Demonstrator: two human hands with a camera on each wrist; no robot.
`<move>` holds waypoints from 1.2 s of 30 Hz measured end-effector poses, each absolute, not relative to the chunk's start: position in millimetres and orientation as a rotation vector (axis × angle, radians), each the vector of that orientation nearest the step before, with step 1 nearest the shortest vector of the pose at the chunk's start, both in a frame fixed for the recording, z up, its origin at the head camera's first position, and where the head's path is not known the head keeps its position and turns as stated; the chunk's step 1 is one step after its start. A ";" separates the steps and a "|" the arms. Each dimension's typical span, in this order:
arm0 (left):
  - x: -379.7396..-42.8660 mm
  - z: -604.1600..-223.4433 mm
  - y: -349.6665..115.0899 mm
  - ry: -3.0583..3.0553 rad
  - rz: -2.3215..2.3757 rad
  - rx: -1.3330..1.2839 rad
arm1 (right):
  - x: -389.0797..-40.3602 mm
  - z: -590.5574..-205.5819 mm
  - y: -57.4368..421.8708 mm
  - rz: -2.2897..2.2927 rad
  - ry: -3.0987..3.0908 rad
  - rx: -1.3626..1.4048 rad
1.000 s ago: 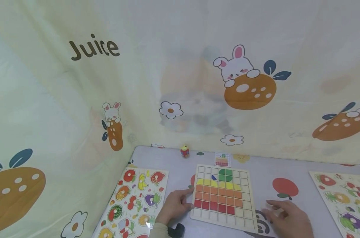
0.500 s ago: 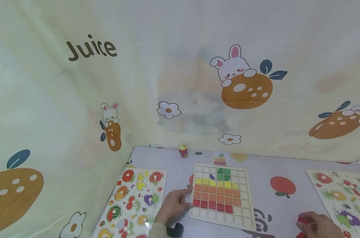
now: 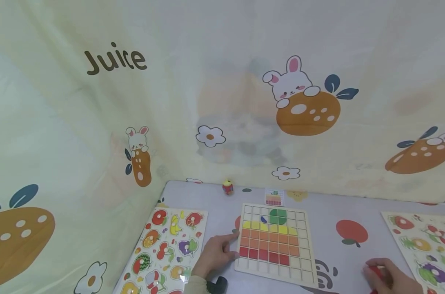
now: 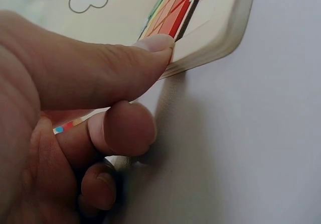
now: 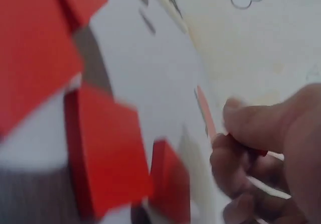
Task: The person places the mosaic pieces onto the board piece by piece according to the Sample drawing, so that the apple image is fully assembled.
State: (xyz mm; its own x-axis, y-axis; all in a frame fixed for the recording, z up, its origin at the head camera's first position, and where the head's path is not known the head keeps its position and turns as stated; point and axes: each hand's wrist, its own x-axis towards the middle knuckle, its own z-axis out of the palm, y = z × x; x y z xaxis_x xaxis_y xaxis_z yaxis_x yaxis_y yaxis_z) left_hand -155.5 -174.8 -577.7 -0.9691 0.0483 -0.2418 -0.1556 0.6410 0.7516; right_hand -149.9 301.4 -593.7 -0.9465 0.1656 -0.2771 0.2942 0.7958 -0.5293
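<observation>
A cream grid board (image 3: 311, 261) lies on the table, with coloured square tiles in its cells: a red row (image 3: 263, 255), orange rows, a yellow row and a green patch. At its left edge rests my left hand (image 3: 214, 253), forefinger and thumb spread along the rim. In the left wrist view the thumb (image 4: 115, 73) presses the board's edge; the other fingers curl below. My right hand (image 3: 389, 277), at the right front, pinches a small red tile (image 5: 258, 151), mostly hidden by the fingers. Loose red tiles (image 5: 108, 153) loom close in the right wrist view.
A fruit puzzle board (image 3: 172, 234) lies left, another (image 3: 422, 245) right. Behind the grid board are a small picture card (image 3: 274, 198) and a little red-and-yellow figurine (image 3: 228, 187). A printed curtain (image 3: 241, 94) rises behind the table.
My right hand has moved right and toward me, away from the board's right side, and now holds a red tile. My left hand stays at the board's left edge.
</observation>
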 end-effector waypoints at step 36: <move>-155.5 -578.0 -176.2 2.623 1.269 -0.068 | -152.0 -579.7 155.0 -1.161 2.706 -0.044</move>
State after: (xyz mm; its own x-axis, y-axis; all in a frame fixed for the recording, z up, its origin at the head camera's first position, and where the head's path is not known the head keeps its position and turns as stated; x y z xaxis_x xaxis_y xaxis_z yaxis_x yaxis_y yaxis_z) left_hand -155.5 -176.2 -578.0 -0.9733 0.0565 -0.2223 -0.1392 0.6248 0.7683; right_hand -152.0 155.0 -579.7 -0.9803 -0.1044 -0.1674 0.0494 0.6916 -0.7206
